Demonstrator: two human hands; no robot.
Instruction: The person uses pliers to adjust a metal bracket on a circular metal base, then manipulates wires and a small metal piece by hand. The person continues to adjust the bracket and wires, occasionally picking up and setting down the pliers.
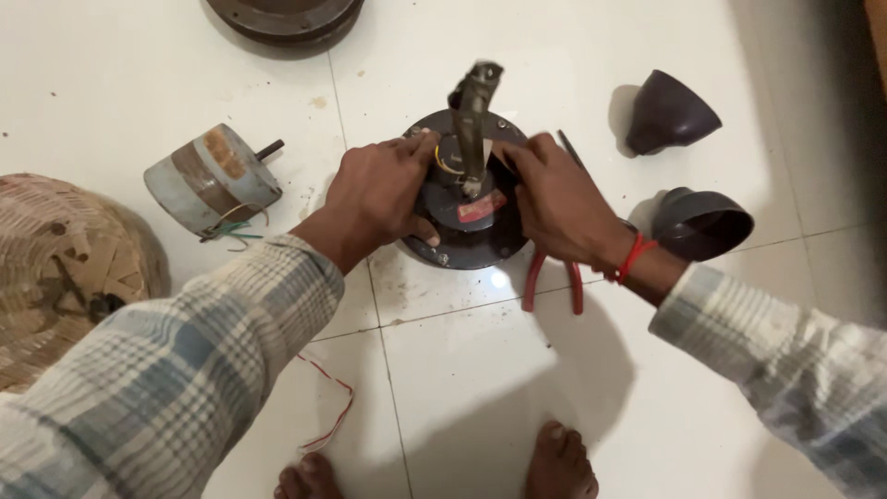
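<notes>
A round, dark grey metal fan motor housing (467, 199) sits flat on the white tiled floor (139, 74), with a dull metal down-rod (473, 115) standing upright from its centre and a red label on its top face. The person's left hand (379, 194) lies curled over the left side of the housing, fingers closed against its top near the rod's base, thumb down at the rim. The right hand (559, 199) presses on the right side, fingers bent together toward the rod's foot; whether they pinch a wire or a small part there cannot be told. Just under the right wrist lie red-handled pliers (552, 282), and beyond that hand, further right, rest two dark purple bell-shaped canopy cups (670, 113). Out past the left hand sits a smaller grey cylindrical motor (211, 180) with a rust-brown band and loose green and white wires, and a thin red and white wire (328, 407) trails near the bare feet. The housing looks heavy and rigid, likely cast metal packed with windings, so it should stay put under pressure and would want both hands under the rim to lift. The rod looks stiff and makes a natural handle, though a greasy surface could slip. The yellow wiring by the rod's base seems the fragile part, best kept clear of any grip.
</notes>
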